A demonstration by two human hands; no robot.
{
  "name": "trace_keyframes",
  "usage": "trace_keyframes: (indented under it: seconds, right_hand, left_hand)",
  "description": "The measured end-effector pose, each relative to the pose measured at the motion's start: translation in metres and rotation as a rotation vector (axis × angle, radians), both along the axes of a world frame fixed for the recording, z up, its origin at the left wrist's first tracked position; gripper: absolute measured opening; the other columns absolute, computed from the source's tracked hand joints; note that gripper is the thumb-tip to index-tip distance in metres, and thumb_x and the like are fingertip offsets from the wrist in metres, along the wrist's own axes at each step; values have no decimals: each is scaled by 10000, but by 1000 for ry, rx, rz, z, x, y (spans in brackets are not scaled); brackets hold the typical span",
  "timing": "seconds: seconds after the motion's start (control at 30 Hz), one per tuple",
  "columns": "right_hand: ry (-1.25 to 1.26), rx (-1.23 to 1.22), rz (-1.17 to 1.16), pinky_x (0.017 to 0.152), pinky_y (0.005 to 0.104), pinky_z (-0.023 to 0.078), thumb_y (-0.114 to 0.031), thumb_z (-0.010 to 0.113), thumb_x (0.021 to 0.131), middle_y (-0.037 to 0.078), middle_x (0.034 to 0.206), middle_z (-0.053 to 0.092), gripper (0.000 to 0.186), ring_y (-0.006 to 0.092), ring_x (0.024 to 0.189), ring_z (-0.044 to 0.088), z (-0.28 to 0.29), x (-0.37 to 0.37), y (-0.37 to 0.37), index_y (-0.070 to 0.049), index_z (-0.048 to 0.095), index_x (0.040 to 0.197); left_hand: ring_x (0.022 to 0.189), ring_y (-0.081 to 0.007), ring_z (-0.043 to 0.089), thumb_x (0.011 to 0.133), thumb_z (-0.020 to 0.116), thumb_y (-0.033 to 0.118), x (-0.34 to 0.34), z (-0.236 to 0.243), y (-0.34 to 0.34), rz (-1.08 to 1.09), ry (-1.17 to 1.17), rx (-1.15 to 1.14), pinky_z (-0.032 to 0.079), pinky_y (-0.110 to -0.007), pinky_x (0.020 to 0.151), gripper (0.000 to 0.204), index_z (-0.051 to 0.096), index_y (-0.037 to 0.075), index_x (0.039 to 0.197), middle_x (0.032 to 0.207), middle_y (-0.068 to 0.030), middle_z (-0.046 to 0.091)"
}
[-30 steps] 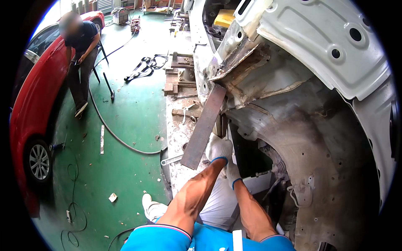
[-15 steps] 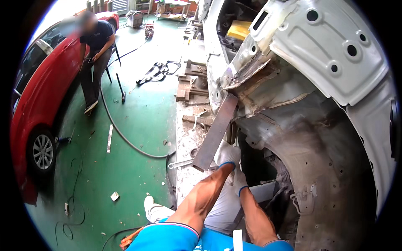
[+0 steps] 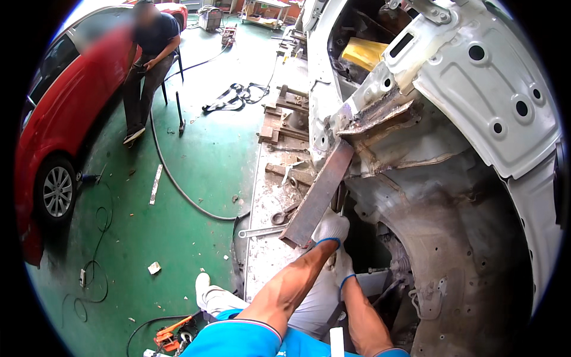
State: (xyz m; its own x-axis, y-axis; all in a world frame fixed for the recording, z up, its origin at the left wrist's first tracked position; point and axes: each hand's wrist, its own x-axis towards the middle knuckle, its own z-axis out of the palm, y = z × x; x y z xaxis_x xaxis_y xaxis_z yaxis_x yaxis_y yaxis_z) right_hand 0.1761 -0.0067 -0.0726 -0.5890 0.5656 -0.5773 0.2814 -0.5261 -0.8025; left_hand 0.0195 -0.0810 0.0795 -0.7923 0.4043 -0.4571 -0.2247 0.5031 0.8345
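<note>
A long flat-faced rusty steel bar (image 3: 321,189) slants from the torn edge of the white car body (image 3: 476,83) down over the bench. My left hand (image 3: 331,228), in a white knit glove with a blue cuff, is closed like a fist right beside the bar's lower end. Its fingertips and whatever they grip are hidden. Just below it my right hand (image 3: 343,265), gloved the same way, reaches into the gap beside the wheel arch (image 3: 410,205); its fingers do not show. Behind the bar stands a narrow upright metal piece (image 3: 340,197), partly covered.
A wrench (image 3: 262,231) and rusty clamp blocks (image 3: 291,122) lie on the pale bench (image 3: 267,262). On the green floor are a hose (image 3: 169,175) and orange tool parts (image 3: 169,339). Another person (image 3: 151,59) stands by a red car (image 3: 89,95) at the far left.
The whole view has shifted, so the bench and car body appear farther right and slightly lower. Both hands stay beside the bar, and more of the bar's side edge shows.
</note>
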Motion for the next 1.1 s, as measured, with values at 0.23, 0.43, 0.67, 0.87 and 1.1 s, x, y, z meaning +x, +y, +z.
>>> trace_keyframes:
  seconds: [0.23,0.43,0.67,0.87,1.1]
  right_hand:
    - [-159,211,-3,403,314,320,-243,606,918,19,528,456,259,150,403,428,-18,-4,0,-116,493,722]
    - [-252,328,86,410,328,366,-299,550,972,33,535,457,336,146,401,420,3,-14,-7,-57,505,744]
    - [-242,400,54,429,322,417,-261,558,967,32,541,466,275,137,417,459,4,-14,-12,-51,538,791]
    - [-252,545,115,456,325,436,-216,536,965,40,537,491,249,135,443,490,-2,-17,-10,-25,552,807]
    - [-328,807,205,690,434,483,-371,523,950,246,783,632,419,381,753,631,-41,7,14,35,618,910]
  left_hand:
    - [928,-429,666,766,615,258,0,0,-3,-25,48,25,521,-485,830,430,504,-29,1066,935,-277,680]
    - [913,-434,666,752,618,262,1,-15,1,5,130,77,523,-493,805,448,500,-29,1072,926,-284,675]
    - [881,-440,664,747,640,274,2,-30,8,-14,190,70,522,-495,787,466,491,-26,1071,893,-283,668]
    - [892,-437,662,763,630,259,-1,-45,15,13,197,42,525,-486,790,424,503,-22,1054,894,-278,670]
    - [868,-425,674,762,625,258,7,-45,24,-47,236,6,532,-478,788,432,498,-37,1050,861,-269,678]
